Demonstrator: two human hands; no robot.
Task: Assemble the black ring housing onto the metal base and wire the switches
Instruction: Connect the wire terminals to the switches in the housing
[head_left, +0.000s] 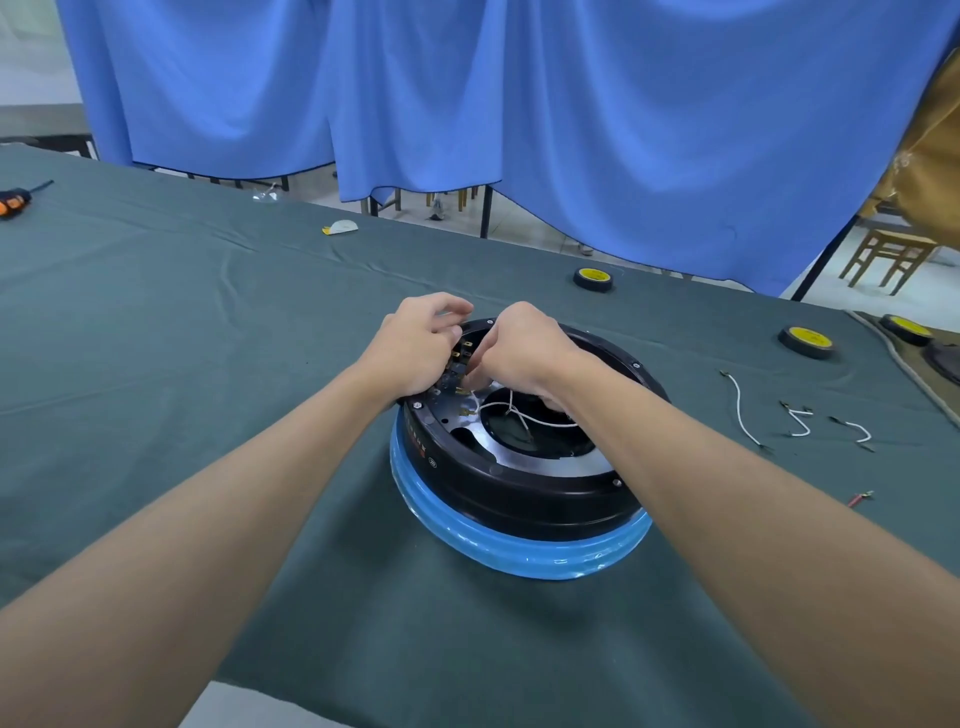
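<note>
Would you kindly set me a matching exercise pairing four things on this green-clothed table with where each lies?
Things
1. black plastic ring housing
2. orange-and-black hand tool
3. long loose white wire
4. leftmost black tape roll with yellow label

Places
A. far left edge
B. far edge, by the blue curtain
C. on the blue-wrapped base
D. green cloth, right of the housing

Pairs: 1-C; 2-A; 3-D; 4-B

We look across a dark green tablecloth (208, 322) toward a blue curtain (571, 130) hung behind the table. 3 rolls of black tape with yellow labels lie flat on the right: 1 near the far edge (592, 279), 2 closer to the right side (808, 342) (906, 329). An orange-and-black tool (13, 201) sits at far left, a white-and-yellow scrap (340, 227) near the far edge. A wooden stool (891, 257) stands beyond, beneath a brown cloth (930, 156).
</note>
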